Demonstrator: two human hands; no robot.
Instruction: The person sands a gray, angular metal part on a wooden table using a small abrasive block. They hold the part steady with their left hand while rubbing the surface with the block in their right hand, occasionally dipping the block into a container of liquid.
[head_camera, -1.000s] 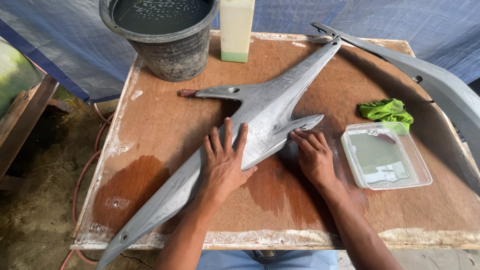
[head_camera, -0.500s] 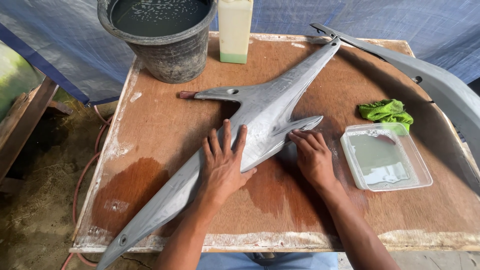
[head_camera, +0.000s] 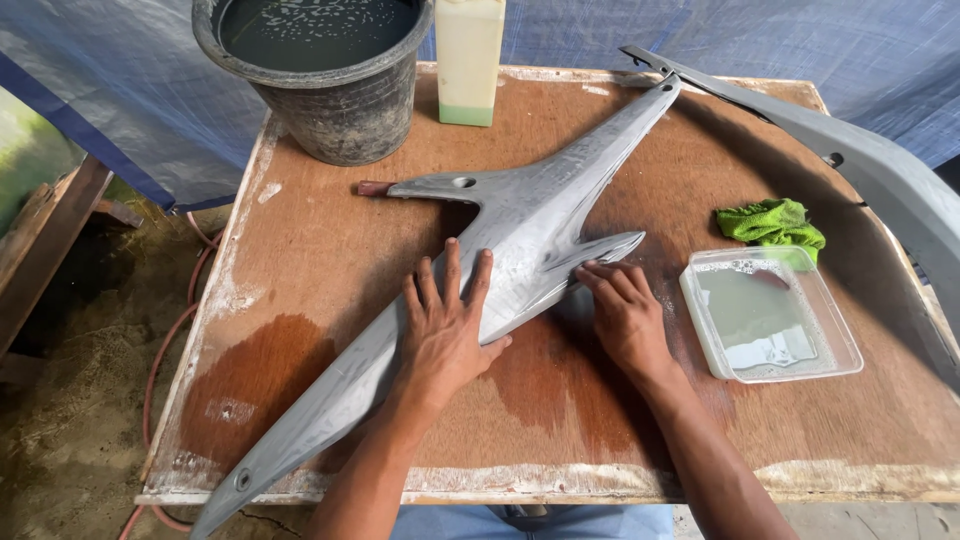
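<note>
The long grey panel (head_camera: 530, 240) lay diagonally across the wooden bench (head_camera: 330, 250), from lower left to upper right of the frame. The left hand (head_camera: 442, 330) pressed flat on it, grip open; the right hand (head_camera: 625, 315) rested fingertips at its lower fin, grasping nothing.

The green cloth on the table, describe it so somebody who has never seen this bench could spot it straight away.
Start at the brown plywood table and go to its right side, past the long grey forked plastic panel under both hands. There a clear square plastic tray of water sits; the crumpled bright green cloth lies just behind it. It is the only green, soft thing there.
</note>
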